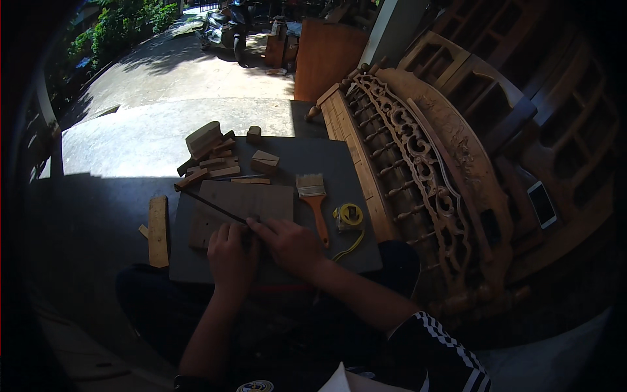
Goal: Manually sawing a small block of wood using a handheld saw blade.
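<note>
A wooden board (274,196) lies on the dark table (339,153) in front of me. Across it, slanting from far left to near right, runs a long thin dark rod (212,204) that looks like a file. My right hand (287,243) is closed at the rod's near end. Right beside it, at the board's near edge, my left hand (232,255) has its fingers curled; what they hold is hidden in shadow. To the right of the hands lie a paintbrush (315,206) with an orange handle and a tape measure (348,215) with yellow tape out.
Several wood offcuts (219,163) are piled at the table's far left, with small wooden blocks (264,161) beside them. A plank (158,232) stands left of the table. Carved wooden furniture (405,150) crowds the right side, with a white phone (542,204) on it.
</note>
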Demonstrator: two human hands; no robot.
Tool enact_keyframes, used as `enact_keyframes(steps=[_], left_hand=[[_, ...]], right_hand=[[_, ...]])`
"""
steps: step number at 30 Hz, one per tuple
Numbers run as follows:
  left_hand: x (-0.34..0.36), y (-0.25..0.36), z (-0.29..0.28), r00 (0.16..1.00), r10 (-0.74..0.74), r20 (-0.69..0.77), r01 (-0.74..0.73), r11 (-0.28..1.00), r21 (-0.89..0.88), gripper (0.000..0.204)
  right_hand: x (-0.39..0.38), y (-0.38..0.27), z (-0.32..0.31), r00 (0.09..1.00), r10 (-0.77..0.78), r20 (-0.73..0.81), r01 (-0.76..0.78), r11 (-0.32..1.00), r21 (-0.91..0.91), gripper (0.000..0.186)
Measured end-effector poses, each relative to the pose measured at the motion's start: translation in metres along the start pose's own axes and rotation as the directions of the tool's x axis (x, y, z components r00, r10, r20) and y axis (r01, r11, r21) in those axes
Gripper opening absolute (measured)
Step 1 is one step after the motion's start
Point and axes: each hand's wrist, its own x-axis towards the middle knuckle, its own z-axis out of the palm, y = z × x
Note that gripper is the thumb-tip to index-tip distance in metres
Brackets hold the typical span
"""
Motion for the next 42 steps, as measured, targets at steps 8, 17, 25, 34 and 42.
enact_keyframes(steps=[8,17,25,34,42], left_hand=[[0.0,0.001,0.001,0.999,-0.025,0.02,0.025,0.999,-0.023,0.017],[0.002,0.004,0.0,1.0,-0.01,0.026,0.01,1.0,-0.007,0.016],[0.001,0.006,0.0,1.0,-0.021,0.018,0.021,1.0,0.018,0.016],[0.001,0.005,0.0,1.0,-0.005,0.003,0.005,1.0,0.013,0.017],[0.0,0.005,-0.001,1.0,-0.022,0.017,0.022,1.0,0.003,0.019]], right_hand=[[0.001,0.0,-0.004,1.0,-0.011,0.025,0.011,1.0,0.014,0.051],[0.0,0.003,0.001,0.999,-0.024,-0.029,0.025,0.999,0.029,0.051],[-0.005,0.005,-0.008,0.999,-0.013,-0.032,0.015,0.998,0.06,0.053],[-0.025,0.006,-0.024,0.999,-0.016,-0.048,0.016,1.0,0.009,0.05],[-0.057,0.012,-0.047,1.0,-0.002,-0.004,0.002,1.0,-0.012,0.059]])
